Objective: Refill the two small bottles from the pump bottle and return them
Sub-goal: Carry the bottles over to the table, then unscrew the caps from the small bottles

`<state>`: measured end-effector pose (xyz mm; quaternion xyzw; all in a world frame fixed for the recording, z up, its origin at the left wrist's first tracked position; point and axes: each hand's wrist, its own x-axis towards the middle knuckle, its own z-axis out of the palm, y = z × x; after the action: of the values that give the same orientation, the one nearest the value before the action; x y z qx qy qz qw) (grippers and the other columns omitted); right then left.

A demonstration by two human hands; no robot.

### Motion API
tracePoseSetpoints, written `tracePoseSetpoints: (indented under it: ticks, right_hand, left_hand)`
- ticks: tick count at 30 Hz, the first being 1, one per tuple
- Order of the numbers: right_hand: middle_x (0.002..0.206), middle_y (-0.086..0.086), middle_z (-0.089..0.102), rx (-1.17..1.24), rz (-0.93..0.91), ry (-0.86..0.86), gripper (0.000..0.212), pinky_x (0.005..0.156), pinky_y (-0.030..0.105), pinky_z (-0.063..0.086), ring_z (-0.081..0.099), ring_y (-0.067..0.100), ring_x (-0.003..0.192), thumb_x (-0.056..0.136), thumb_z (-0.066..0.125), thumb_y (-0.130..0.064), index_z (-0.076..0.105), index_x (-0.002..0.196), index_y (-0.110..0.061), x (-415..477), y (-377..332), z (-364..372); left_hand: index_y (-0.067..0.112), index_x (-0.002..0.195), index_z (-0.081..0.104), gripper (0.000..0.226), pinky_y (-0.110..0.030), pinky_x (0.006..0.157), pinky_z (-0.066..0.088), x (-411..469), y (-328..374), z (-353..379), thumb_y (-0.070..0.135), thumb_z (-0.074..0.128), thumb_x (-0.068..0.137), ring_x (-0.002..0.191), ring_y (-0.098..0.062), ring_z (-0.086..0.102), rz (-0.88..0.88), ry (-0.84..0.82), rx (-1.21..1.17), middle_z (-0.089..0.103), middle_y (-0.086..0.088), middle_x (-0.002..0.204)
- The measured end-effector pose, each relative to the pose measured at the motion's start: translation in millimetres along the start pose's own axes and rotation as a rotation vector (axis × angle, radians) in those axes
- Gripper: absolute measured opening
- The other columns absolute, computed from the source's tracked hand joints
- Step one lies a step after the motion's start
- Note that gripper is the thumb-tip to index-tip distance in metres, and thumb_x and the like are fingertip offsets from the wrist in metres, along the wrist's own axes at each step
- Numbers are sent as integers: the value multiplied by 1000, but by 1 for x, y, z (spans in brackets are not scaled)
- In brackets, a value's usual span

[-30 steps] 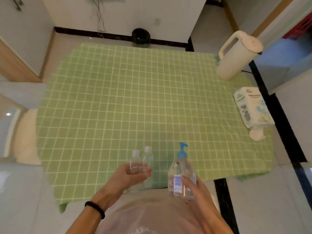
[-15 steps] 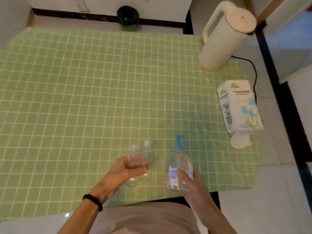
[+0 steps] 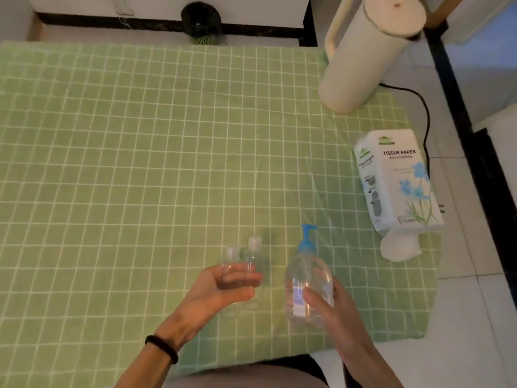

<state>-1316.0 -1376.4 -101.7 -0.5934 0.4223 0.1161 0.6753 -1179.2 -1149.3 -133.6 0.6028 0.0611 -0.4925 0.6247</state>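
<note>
The left hand (image 3: 221,292) curls its thumb and fingers round two small bottles, the left small bottle (image 3: 232,254) and the right small bottle (image 3: 254,253); they stand side by side, touching, near the front edge of the green cloth (image 3: 140,163); both are upright, caps up; the right hand (image 3: 333,309) grips the low part of the pump bottle (image 3: 307,275), just to their right; it is upright too, its blue spout pointing right; a white jug (image 3: 363,57) stands at the far right corner; a tissue pack (image 3: 400,180) lies by the right edge.
</note>
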Motion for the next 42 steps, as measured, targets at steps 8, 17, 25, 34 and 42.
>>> tracePoseSetpoints:
  ticks: [8, 17, 25, 34, 42]
  right_hand:
    - [109, -11, 75, -112, -263, 91, 76, 68, 30, 64, 77, 14, 95, 48, 95, -43, 61, 117, -43, 73, -4, 10]
    - [122, -17, 66, -201, -618, 117, 95, 80, 16, 58, 70, 7, 107, 51, 100, -35, 47, 128, -49, 153, -27, 12]
    - [125, -17, 67, -248, -817, 127, 98, 84, 16, 56, 70, 9, 109, 52, 102, -36, 43, 128, -53, 195, -22, 10]
    - [131, -28, 64, -264, -894, 89, 109, 102, 35, 56, 68, 3, 118, 54, 100, -48, 32, 139, -52, 207, -5, 7]
    - [131, -14, 65, -308, -894, 145, 101, 97, 29, 54, 66, 4, 114, 68, 96, -39, 34, 148, -32, 181, 4, 15]
  left_hand:
    - [8, 127, 72, 60, -20, 88, 62, 76, 13, -21, 8, 84, 69, 114, -12, 77, 183, 10, 163, 81, 0, 121]
    - [10, 120, 76, 63, -15, 89, 60, 136, 34, -32, 18, 90, 60, 106, -10, 80, 501, 83, 380, 83, 9, 114]
    - [18, 117, 76, 56, -22, 95, 60, 166, 39, -43, 19, 92, 63, 109, -14, 79, 682, 91, 474, 82, 3, 118]
    - [22, 118, 75, 52, -13, 94, 56, 165, 31, -43, 22, 92, 69, 112, -7, 77, 824, 43, 579, 80, 12, 121]
    - [31, 115, 76, 47, -7, 89, 55, 156, 27, -36, 4, 89, 79, 112, 2, 73, 805, 85, 633, 79, 22, 119]
